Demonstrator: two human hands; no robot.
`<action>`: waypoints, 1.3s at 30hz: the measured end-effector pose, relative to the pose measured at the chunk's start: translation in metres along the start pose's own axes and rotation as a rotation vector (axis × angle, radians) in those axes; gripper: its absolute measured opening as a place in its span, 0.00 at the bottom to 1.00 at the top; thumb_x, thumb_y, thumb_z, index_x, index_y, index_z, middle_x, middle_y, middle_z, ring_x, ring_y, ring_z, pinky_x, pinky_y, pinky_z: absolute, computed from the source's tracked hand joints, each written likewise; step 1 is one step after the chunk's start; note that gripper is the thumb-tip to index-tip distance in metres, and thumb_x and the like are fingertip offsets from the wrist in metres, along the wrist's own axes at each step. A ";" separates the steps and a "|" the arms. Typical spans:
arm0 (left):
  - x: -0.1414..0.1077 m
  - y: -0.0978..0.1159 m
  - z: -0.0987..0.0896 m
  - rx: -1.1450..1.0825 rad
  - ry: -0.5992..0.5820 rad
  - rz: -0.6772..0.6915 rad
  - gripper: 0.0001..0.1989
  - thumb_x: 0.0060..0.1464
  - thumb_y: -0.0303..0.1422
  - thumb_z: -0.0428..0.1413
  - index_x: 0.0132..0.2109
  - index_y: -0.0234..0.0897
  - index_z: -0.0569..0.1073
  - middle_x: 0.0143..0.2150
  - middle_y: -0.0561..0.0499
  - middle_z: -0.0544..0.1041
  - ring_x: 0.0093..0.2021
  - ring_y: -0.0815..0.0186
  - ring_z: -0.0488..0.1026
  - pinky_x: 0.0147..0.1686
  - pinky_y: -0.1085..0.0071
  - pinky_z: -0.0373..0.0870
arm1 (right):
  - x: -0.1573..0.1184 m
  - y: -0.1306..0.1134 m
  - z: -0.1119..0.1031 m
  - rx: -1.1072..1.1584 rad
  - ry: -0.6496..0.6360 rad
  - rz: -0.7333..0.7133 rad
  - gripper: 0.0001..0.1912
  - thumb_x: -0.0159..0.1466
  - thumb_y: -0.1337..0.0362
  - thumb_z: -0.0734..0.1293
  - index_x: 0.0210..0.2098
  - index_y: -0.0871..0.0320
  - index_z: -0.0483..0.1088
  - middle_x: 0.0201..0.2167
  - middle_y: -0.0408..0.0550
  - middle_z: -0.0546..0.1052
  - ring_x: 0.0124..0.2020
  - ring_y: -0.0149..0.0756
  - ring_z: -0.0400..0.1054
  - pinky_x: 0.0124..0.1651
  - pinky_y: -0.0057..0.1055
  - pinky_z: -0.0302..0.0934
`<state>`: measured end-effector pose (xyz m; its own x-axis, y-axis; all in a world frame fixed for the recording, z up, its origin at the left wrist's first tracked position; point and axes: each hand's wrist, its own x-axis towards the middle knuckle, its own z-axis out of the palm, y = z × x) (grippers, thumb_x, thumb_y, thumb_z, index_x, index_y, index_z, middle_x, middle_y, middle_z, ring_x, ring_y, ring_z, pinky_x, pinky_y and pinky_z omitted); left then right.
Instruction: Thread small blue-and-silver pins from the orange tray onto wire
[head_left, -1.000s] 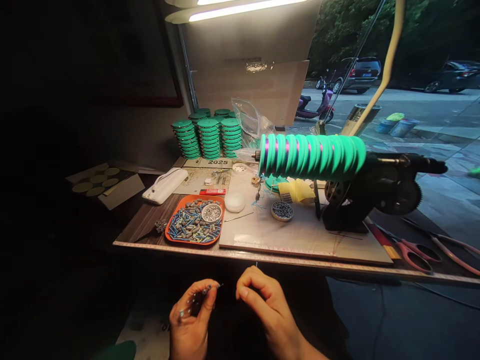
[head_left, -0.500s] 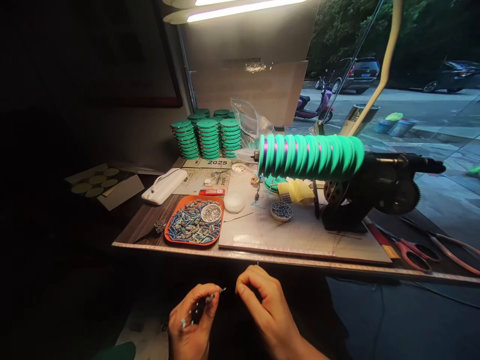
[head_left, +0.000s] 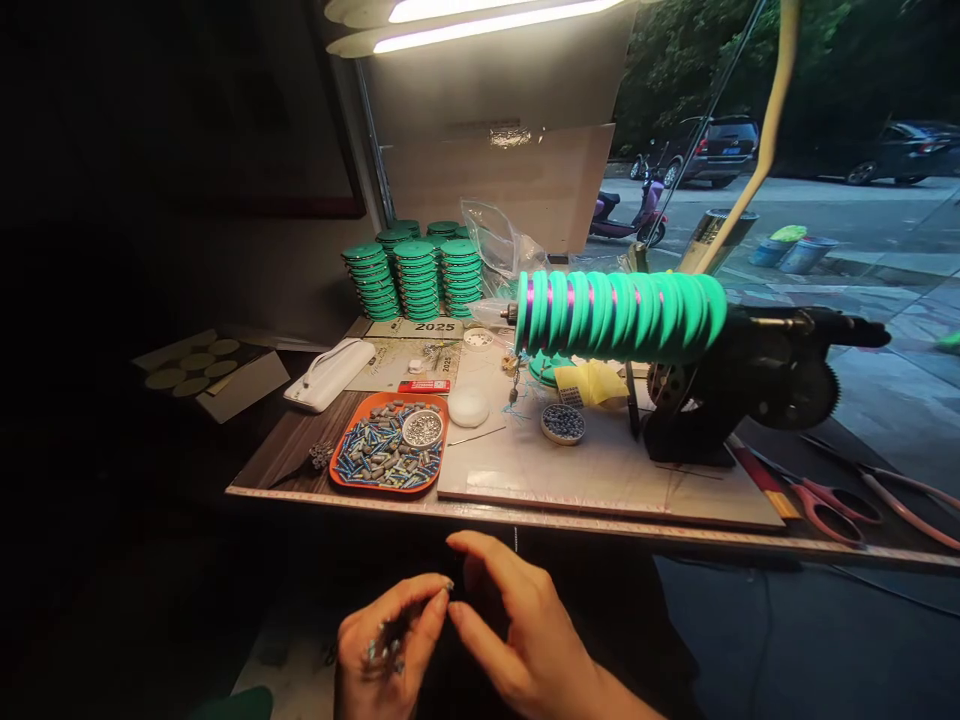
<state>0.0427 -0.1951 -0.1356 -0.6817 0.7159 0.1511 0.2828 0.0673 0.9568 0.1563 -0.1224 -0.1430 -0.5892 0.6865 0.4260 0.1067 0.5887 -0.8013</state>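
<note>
Below the table's front edge, my left hand (head_left: 394, 640) is closed, with thumb and index finger pinched together. Small shiny metal pieces (head_left: 386, 650) lie in its curled fingers, and a tiny tip shows at the pinch; their exact kind is too small to make out. Close beside those fingertips is my right hand (head_left: 517, 620), its thumb and index finger apart with nothing visible between them. Above the hands, an orange tray (head_left: 336, 478) holds blue ribbed pieces, grey cylindrical weights and a small white dish (head_left: 406, 428) of tiny silver parts.
A black geared winder (head_left: 697, 410) carries a row of green foam spools (head_left: 622, 315). Stacked green spools (head_left: 415, 275) stand behind. On the table are a round tub (head_left: 562, 437) of dark beads, a white disc (head_left: 468, 407), a white case (head_left: 330, 375) and red-handled scissors (head_left: 832, 515).
My right hand has moved left towards my left fingertips, and its thumb and index finger have spread apart. My left hand has stayed nearly in place, its fingers slightly more closed.
</note>
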 end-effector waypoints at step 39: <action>0.149 0.064 -0.024 1.029 -0.504 0.275 0.06 0.41 0.30 0.53 0.28 0.36 0.74 0.26 0.49 0.74 0.27 0.62 0.68 0.25 0.70 0.55 | 0.003 0.003 -0.005 -0.023 0.082 -0.099 0.08 0.62 0.68 0.58 0.28 0.61 0.65 0.21 0.40 0.67 0.23 0.19 0.59 0.27 0.16 0.52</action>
<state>-0.0568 -0.1012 -0.0463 -0.2343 0.9720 -0.0150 0.9473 0.2318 0.2211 0.1586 -0.1169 -0.1423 -0.5302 0.6566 0.5364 0.0700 0.6644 -0.7441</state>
